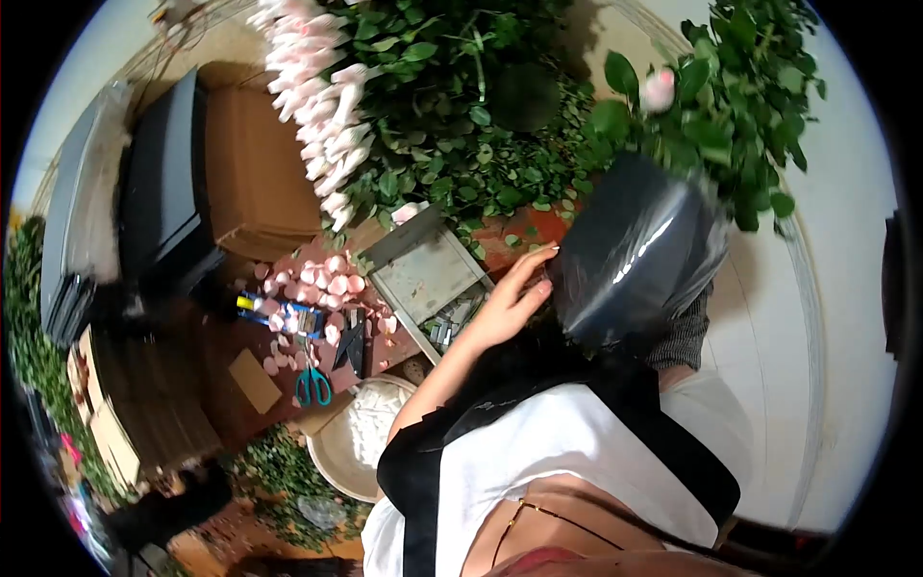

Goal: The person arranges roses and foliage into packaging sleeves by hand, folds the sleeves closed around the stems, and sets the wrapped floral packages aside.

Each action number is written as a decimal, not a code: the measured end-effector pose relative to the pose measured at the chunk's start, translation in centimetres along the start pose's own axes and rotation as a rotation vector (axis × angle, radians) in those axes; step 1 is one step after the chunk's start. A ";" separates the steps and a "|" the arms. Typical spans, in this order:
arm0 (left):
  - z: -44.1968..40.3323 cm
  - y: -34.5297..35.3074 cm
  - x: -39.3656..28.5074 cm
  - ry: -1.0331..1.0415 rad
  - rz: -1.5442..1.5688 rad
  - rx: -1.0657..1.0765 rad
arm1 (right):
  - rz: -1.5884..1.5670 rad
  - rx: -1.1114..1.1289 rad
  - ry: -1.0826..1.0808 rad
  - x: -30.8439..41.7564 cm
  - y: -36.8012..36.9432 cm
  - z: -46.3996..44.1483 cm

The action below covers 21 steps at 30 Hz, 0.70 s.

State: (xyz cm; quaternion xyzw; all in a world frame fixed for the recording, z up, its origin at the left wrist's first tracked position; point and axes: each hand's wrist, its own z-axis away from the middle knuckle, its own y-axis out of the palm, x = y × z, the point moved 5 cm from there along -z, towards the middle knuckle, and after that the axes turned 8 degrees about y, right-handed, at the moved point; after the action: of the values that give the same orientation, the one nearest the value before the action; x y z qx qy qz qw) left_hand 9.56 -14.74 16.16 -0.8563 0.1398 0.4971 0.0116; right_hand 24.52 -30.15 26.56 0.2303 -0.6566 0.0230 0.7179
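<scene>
A dark sheet wrap with a clear plastic cover (639, 255) is up in front of my chest, its shiny side towards me. Leafy green stems (735, 125) and one pink rose (658, 90) show beyond its far end; whether they are inside the wrap I cannot tell. My left hand (519, 298) is at the wrap's left edge, thumb and fingers apart, fingertips at or very near the plastic. Behind the wrap's right side comes a grey knitted sleeve (681, 335) on my right arm. The wrap hides my right hand.
Teal-handled scissors (313, 385), a black stapler (353, 344) and pink petals (327, 281) lie on the red table at left. Nearby are a metal tray (423, 264), a white tub (317, 452), dark sheet stacks (163, 173), cardboard (255, 159) and piled rose stems (461, 125).
</scene>
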 end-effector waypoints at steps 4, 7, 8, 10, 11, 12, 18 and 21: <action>0.7 2.8 0.1 0.089 -0.279 -0.065 | 0.011 0.078 0.005 -0.9 -0.5 -1.9; 2.6 6.4 1.1 -0.095 -0.493 -0.227 | -0.001 0.213 0.045 -2.7 -0.1 -4.4; 3.1 6.7 1.8 -0.091 -0.519 -0.292 | -0.004 0.254 0.052 -3.0 -0.1 -5.0; 3.5 7.4 1.5 0.019 -0.641 -0.488 | 0.007 0.360 0.076 -3.9 0.7 -6.3; 3.9 7.6 1.9 -0.025 -0.640 -0.583 | 0.000 0.416 0.100 -4.6 1.5 -7.0; 4.8 8.0 2.4 -0.123 -0.570 -0.699 | 0.002 0.456 0.114 -5.0 2.0 -7.0; 13.9 10.7 -4.9 -0.080 -1.039 -1.486 | -0.050 0.660 0.136 -6.1 6.1 -3.8; 12.7 8.4 -12.2 -0.287 -1.883 -1.219 | -0.068 0.673 0.137 -5.7 8.0 -3.5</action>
State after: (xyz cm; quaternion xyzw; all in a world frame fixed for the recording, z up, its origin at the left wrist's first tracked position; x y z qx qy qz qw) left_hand -9.03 -18.00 21.16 -0.4189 -0.8292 0.3694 -0.0220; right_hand 24.34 -20.16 23.43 0.4741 -0.5544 0.2296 0.6443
